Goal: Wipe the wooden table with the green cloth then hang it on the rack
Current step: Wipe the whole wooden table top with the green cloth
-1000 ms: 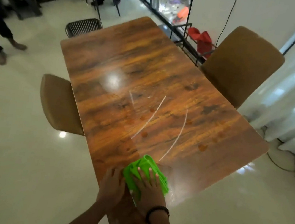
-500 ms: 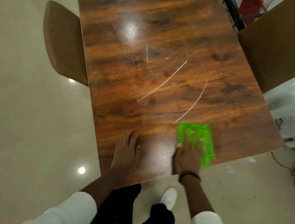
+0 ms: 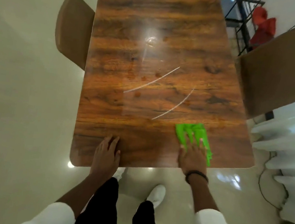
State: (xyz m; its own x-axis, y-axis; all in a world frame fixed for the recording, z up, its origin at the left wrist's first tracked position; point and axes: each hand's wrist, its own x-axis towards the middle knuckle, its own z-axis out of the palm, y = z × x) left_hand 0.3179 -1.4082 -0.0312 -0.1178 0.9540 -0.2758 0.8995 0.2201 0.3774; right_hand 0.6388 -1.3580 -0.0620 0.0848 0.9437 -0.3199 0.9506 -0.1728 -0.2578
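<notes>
Wiping is under way at the near end of the wooden bench (image 3: 166, 39). The green cloth (image 3: 194, 136) is pressed flat against the wood by the right hand (image 3: 192, 155), whose fingers are spread across the fabric, palm down; nothing is pinched. The left hand (image 3: 107, 152) lies open and flat on the bare wood near the front edge, apparently as a brace.

A second ago the cloth was bunched at the near corner with both hands close together over it; since then it has been swept across to the right side of the bench, and the left hand has been left behind, well apart from it. A dulled patch between the two hands is judged to be the strip already passed over.

Several small brownish spots (image 3: 137, 94) and two thin pale streaks (image 3: 152, 80) are seen further up the surface, untouched, so most of the bench is judged still to be wiped. A black metal rack (image 3: 241, 21) holding a red cloth (image 3: 263, 27) stands beyond the far right chair (image 3: 282, 68); hanging has not yet begun.
</notes>
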